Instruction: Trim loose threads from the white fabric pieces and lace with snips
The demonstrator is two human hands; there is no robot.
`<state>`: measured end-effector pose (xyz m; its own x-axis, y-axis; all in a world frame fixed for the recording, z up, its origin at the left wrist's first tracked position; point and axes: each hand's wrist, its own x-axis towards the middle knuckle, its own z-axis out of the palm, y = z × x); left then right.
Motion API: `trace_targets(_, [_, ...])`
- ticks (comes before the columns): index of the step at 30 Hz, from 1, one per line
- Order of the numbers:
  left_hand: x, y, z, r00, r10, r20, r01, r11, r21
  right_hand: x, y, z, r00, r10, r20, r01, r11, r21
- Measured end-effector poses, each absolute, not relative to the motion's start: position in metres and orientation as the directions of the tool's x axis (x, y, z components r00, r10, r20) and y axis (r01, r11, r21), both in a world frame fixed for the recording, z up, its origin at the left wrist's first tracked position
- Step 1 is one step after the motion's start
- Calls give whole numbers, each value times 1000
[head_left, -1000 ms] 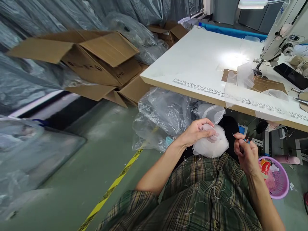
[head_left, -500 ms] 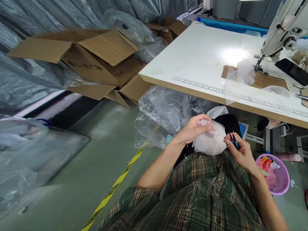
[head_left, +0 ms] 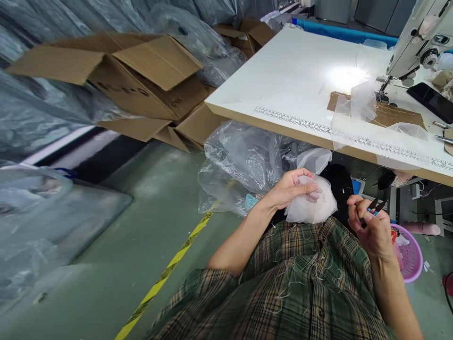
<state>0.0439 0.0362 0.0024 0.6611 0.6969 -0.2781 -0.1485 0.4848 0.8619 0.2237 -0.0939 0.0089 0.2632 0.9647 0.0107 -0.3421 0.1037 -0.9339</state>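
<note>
My left hand [head_left: 293, 190] is closed on a bundle of sheer white fabric [head_left: 314, 203] held over my lap, below the table edge. My right hand [head_left: 368, 227] is closed around small blue-handled thread snips [head_left: 372, 210], a short way to the right of the fabric and not touching it. A sheer strip [head_left: 314, 159] runs from the bundle up toward the white sewing table [head_left: 293, 89]. More sheer pieces [head_left: 361, 105] lie by the needle of the sewing machine [head_left: 414, 42]. My plaid shirt [head_left: 300, 288] is covered in loose threads.
A clear plastic bag [head_left: 240, 165] sits on the floor under the table edge. Open cardboard boxes [head_left: 141, 80] stand to the left. A purple basket [head_left: 410, 257] sits on the floor at right. A phone [head_left: 430, 101] lies beside the machine. Yellow tape [head_left: 166, 274] marks the green floor.
My right hand had brought the snips up against the fabric bundle half a second ago; now it has drawn back to the right. My left hand keeps holding the bundle.
</note>
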Motion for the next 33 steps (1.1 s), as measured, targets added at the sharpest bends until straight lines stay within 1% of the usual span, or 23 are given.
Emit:
trace_targets(3, [43,35,4,667,694,-272,-151,484,862,239,-91,-2,275,959,-68,-281,12,-960])
trace_targets(5, [42,36,4,671,692,-266,-155,482,863,253,-88,-13,400,910,-112,-123,-68,-990])
trace_targets(6, [42,36,4,674,690,-264,-157,483,862,258,-88,-19,494,864,-91,4,-107,-994])
trace_targets(7, [42,36,4,680,686,-261,-158,484,860,261,-87,-22,575,817,-38,142,-145,-979])
trace_targets(8, [43,36,4,686,680,-258,-159,486,859,261,-87,-24,617,786,32,268,-172,-948])
trace_targets(9, [43,36,3,692,675,-256,-158,487,859,259,-88,-24,615,782,98,368,-175,-913])
trace_targets(11, [44,35,2,700,668,-254,-152,487,860,246,-89,-19,506,840,194,479,-87,-873])
trace_targets(13, [44,34,1,699,667,-260,-143,486,862,227,-89,-11,354,886,301,532,74,-844])
trace_targets(15, [44,34,0,693,671,-265,-135,482,865,212,-87,-4,248,866,434,608,210,-766])
trace_targets(17, [44,34,0,688,676,-265,-137,479,867,203,-85,0,195,828,526,657,287,-697])
trace_targets(19, [43,34,0,684,682,-259,-150,478,865,203,-85,2,185,824,536,631,318,-707])
trace_targets(23, [44,31,3,680,691,-248,-165,473,866,209,-91,5,105,912,396,425,319,-847])
trace_targets(26, [47,28,4,684,688,-243,-141,452,881,205,-94,7,63,943,326,289,296,-911])
trace_targets(28, [49,28,3,659,716,-232,-134,415,900,202,-98,9,76,968,241,197,222,-955])
trace_targets(31, [47,32,0,554,813,-178,-190,331,924,211,-111,15,62,995,81,48,78,-996])
trace_targets(33, [43,36,-1,523,837,-163,-213,314,925,227,-119,19,11,1000,23,28,22,-999])
